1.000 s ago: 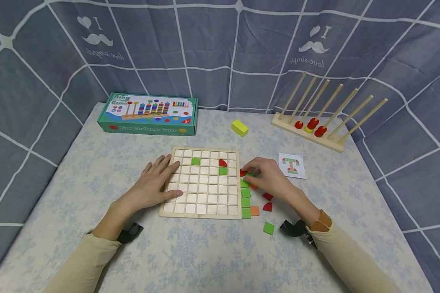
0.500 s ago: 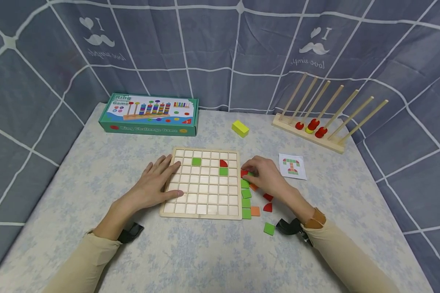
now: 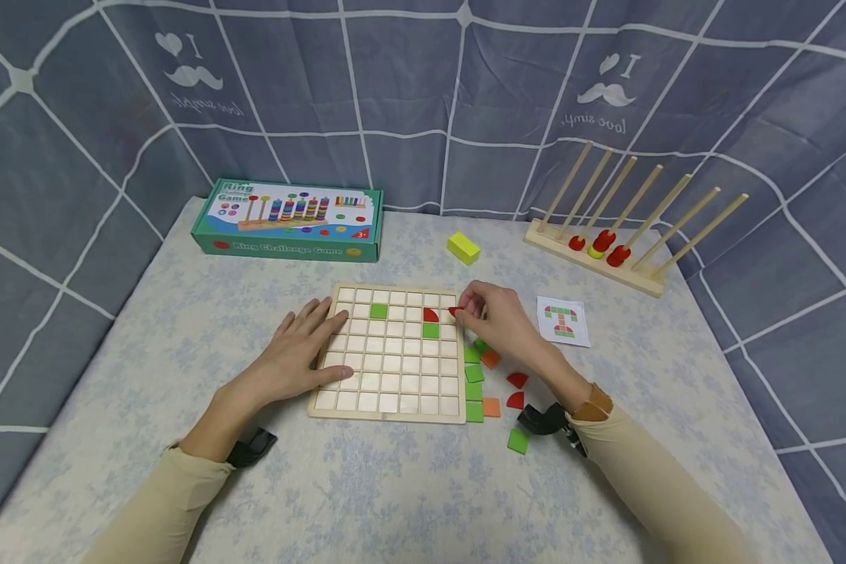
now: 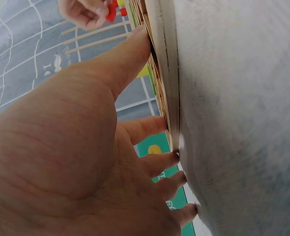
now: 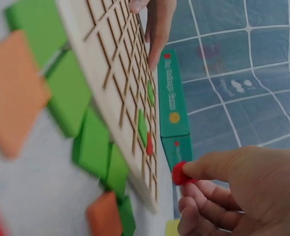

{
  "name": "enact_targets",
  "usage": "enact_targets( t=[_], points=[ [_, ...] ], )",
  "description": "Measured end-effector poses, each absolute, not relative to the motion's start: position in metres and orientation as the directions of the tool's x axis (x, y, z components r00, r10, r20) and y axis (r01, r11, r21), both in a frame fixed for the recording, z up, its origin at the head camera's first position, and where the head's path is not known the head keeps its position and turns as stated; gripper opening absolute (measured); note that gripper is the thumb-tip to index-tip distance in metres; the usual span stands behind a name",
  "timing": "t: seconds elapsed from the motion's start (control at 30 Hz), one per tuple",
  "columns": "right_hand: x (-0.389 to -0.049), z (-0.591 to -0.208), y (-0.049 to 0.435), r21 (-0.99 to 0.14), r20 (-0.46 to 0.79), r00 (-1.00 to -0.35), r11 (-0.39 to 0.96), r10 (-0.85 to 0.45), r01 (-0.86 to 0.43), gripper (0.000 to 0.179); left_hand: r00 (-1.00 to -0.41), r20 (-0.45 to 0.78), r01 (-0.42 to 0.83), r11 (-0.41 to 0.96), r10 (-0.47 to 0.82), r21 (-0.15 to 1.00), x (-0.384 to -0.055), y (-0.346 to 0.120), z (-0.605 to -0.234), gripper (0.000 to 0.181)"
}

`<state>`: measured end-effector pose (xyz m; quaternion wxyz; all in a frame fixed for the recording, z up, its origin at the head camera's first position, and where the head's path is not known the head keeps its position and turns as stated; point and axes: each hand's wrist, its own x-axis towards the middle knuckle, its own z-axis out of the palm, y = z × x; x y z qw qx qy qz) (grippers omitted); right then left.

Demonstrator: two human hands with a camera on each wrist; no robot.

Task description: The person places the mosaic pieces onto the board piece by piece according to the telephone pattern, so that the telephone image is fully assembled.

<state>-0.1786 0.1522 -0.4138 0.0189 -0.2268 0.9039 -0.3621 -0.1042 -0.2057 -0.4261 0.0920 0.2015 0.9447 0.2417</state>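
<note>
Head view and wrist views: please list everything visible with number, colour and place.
table: 1, pale, below
grid board: 1, pale wood, centre
green tiles: at least 8, green, two on board, others right
orange tiles: 2, orange, right of board
red tiles: 4, red, one on board, two right, one pinched
picture card: 1, white, right
block: at least 1, yellow, behind board
game box: 1, green, back left
peg rack: 1, wooden, back right
rings: count unclear, red and yellow, on rack
curtain: count unclear, greyish, behind
wristband: 1, brown, front right
straps: 2, black, each side
sleeves: 2, beige, each side
left hand: 1, bare, board's left edge
right hand: 1, bare, pinching red tile
</note>
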Motion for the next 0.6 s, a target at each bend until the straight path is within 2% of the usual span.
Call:
enact_targets(
  t=[0.07, 0.17, 0.37, 0.6],
  points=[
    [-0.184, -0.414, 0.144, -0.677, 0.129, -0.895, 0.622, -0.426, -0.393, 0.005, -0.902, -0.077, 0.337, 0.803, 0.425, 0.491, -0.104, -0.206, -0.427, 0.090],
    [-0.190, -0.415, 0.132, -0.681, 0.115, -0.894, 0.621, -0.434, -0.389, 0.013, -0.901, -0.072, 0.343, 0.803, 0.429, 0.487, -0.105, -0.206, -0.428, 0.090],
    [-0.194, -0.418, 0.119, -0.614, 0.124, -0.893, 0.674, -0.433, -0.412, 0.014, -0.898, -0.070, 0.349, 0.802, 0.434, 0.485, -0.106, -0.205, -0.429, 0.090],
    [-0.197, -0.418, 0.115, -0.608, 0.035, -0.889, 0.696, -0.457, -0.382, 0.014, -0.901, -0.067, 0.348, 0.807, 0.428, 0.478, -0.106, -0.207, -0.430, 0.090]
  ],
)
